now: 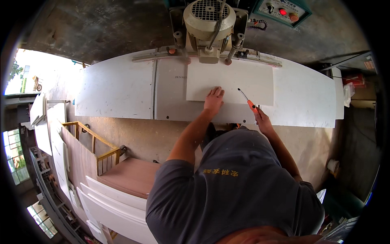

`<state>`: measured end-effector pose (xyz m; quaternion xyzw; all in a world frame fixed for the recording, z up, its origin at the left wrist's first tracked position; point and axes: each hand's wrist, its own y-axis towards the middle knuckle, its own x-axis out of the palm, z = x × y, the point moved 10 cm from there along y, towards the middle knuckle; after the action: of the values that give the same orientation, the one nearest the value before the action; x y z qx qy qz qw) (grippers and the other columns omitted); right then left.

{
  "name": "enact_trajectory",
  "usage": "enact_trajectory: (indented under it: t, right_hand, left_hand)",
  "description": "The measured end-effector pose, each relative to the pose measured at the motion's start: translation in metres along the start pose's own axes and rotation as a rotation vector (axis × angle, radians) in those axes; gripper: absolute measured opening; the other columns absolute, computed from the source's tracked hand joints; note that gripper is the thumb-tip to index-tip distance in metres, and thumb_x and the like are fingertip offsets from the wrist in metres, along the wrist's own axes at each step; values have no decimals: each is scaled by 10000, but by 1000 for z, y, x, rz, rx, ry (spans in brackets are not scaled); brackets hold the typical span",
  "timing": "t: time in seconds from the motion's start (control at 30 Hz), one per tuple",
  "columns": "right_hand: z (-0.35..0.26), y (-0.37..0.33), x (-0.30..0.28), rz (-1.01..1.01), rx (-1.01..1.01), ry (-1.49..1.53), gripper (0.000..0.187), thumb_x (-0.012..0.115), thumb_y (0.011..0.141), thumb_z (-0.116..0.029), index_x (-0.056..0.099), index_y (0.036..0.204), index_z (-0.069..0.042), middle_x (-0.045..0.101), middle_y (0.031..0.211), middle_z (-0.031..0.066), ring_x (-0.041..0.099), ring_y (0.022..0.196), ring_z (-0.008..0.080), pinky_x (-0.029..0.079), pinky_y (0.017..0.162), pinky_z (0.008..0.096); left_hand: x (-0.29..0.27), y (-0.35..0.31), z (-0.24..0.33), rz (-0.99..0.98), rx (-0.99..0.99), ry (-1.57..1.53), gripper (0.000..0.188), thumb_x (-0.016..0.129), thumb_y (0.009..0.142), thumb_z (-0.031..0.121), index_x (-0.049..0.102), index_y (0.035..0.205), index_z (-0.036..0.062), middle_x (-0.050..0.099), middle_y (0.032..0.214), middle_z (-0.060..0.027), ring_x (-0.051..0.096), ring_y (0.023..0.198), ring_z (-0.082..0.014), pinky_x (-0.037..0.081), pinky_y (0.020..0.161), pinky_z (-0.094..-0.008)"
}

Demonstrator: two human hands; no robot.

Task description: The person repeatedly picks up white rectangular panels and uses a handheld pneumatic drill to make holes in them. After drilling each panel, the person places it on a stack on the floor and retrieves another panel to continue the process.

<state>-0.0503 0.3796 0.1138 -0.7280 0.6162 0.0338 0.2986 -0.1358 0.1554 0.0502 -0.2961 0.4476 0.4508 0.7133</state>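
Holding an orange-handled screwdriver (252, 106) in the right hand (262, 120), right of centre in the frame, with the shaft aimed toward the upper left and the tip over or on the panel; impossible to tell which. Holding nothing in the left hand (214, 99), only resting it, fingers slightly spread, on the white panel (243, 75) near its lower edge. To find that panel, look to the upper middle of the frame, lying flat on the long pale worktable (113, 89), just below the motor (210, 16) and beside the metal rail (262, 61).

For steady work, best to press evenly through the left palm, so as not to let the panel slide or swivel. Better to point the shaft away from that hand and lift the tip clear of the white face, probably easy to scratch. If nudging the panel, push with flat fingers, well short of the motor. Note the red button (282, 12) at the upper right of the frame, apparently lit; treat the motor as powered.
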Motion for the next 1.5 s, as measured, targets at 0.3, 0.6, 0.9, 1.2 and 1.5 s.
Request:
enact_trajectory:
  t: [0.3,0.6,0.9,1.2,1.5]
  right_hand:
    - [-18,-10,-1,3,-73,-104,416,446,986,-277,464,1327,-40,464,693,3,450,600,91,411,566,264]
    - [-89,-37,43,-482,172,-177,426,441,980,-352,522,1288,-71,641,1024,93,544,766,160,463,766,301]
    - [-45,-42,-63,-346,498,-358,433,468,950,-427,604,1222,-119,604,735,41,518,583,94,440,531,251]
    - [20,-71,-123,-235,577,-146,415,470,957,-384,611,1171,-57,592,642,48,515,474,95,449,470,244]
    - [-11,-64,-54,-407,443,55,411,444,982,-331,543,1259,-44,603,703,52,549,561,96,460,534,240]
  left_hand:
    - [-19,0,-1,115,-50,-149,539,663,720,105,520,1238,59,384,1392,-92,354,1299,-279,332,1056,-437]
    - [-37,-88,-145,416,-843,-337,584,640,745,176,461,1275,9,433,1330,-208,377,1248,-379,343,1021,-449]
    - [74,-201,-88,125,-1016,-721,309,664,793,272,627,958,14,659,878,-137,640,786,-309,497,697,-390]
    - [98,-238,-125,443,-1060,-1691,245,601,906,259,617,1003,35,652,861,-52,627,736,-164,496,650,-273]
    - [116,-273,-76,295,-851,-1251,391,610,887,202,490,1208,14,556,1125,-135,565,1034,-271,507,847,-422]
